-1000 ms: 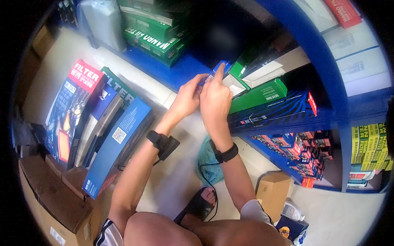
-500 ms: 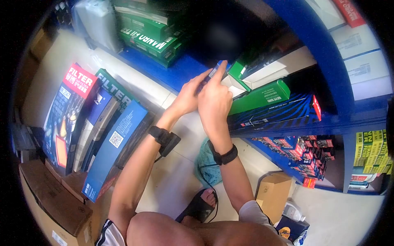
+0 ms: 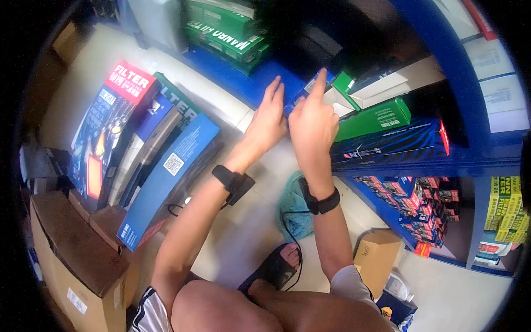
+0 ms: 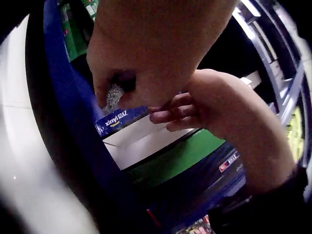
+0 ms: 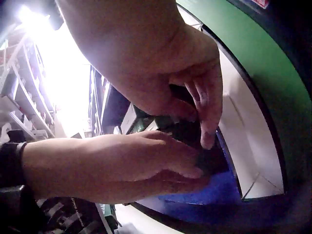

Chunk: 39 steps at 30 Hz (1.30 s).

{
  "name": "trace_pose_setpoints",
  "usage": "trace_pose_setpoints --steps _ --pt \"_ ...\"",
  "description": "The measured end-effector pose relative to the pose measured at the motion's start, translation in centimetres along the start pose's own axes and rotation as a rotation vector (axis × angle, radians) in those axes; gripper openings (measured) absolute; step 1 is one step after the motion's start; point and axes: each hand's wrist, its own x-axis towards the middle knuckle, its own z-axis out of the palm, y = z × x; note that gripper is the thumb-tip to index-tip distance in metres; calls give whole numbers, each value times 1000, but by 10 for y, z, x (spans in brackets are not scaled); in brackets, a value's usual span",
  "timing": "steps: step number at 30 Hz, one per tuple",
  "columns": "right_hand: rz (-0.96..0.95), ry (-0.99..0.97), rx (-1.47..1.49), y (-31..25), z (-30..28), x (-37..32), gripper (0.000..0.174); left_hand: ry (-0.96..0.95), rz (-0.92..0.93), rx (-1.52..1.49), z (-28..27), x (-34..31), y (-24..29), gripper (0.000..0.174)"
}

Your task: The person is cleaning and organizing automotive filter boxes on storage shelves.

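A narrow blue box [image 3: 311, 84] lies at the shelf edge beside a green-flapped white box; "xinyi" lettering shows on the blue box [image 4: 117, 118] in the left wrist view. My right hand [image 3: 314, 123] grips it, index finger straight along its top and other fingers curled by its side. Just left of it, my left hand [image 3: 267, 124] has its fingers extended over the blue shelf [image 3: 232, 83]. A speckled grey patch [image 4: 114, 97] shows between thumb and fingers in the left wrist view. Both hands [image 5: 112, 165] are close together in the right wrist view.
Green [image 3: 370, 119] and dark blue filter boxes [image 3: 392, 146] lie on the shelf at right. More green boxes [image 3: 227, 41] are stacked behind. Upright filter boxes [image 3: 105, 127] stand at left on brown cartons [image 3: 83, 243]. A teal bag [image 3: 296, 205] lies by my foot.
My left hand has drawn slightly away from the right hand, its fingers now straighter. The right hand stays at the blue box. The whole view has shifted a little.
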Motion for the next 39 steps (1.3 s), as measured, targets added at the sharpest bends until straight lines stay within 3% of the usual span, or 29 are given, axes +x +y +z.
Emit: trace_pose_setpoints --steps 5,8,10,13,18,22,24,28,39 --pt "-155 82 -8 -5 -8 -14 76 -56 45 257 -29 -38 25 66" --pt "-297 137 214 -8 -11 -23 66 -2 113 398 -53 -69 47 66" --pt "-469 44 385 -9 -8 -26 58 -7 85 483 -75 -83 61 71" --pt "-639 -72 360 -16 -4 -36 57 37 -23 629 -110 -107 71 68" --pt "-751 -203 290 -39 11 -51 77 234 -167 855 -142 -153 61 75" --pt "-808 -207 218 -61 22 -69 84 183 -274 927 -161 -178 47 79" --pt "-765 -243 180 -67 37 -78 89 22 -471 917 -173 -182 43 76" --pt "-770 -311 198 -78 40 -88 89 89 -351 825 -187 -190 25 62" --pt "-712 -300 178 -77 36 -92 84 16 -382 788 -185 -190 20 58"
